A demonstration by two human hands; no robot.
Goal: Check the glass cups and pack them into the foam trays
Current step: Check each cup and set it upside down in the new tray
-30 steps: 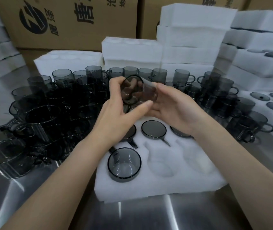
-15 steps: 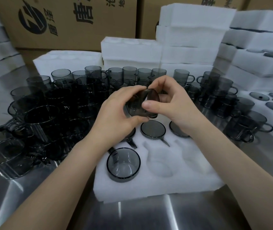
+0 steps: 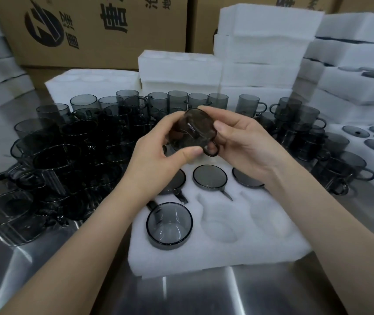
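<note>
Left hand (image 3: 158, 165) and right hand (image 3: 246, 142) pinch a grey glass cup (image 3: 192, 133); carton (image 3: 86, 51) behind reads 唐

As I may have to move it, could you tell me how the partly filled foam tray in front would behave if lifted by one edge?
The foam tray looks soft, so it would probably bend. Its cups fill the back row and left front pocket, so it may sag there. On the shiny metal table it likely slides easily.
</note>
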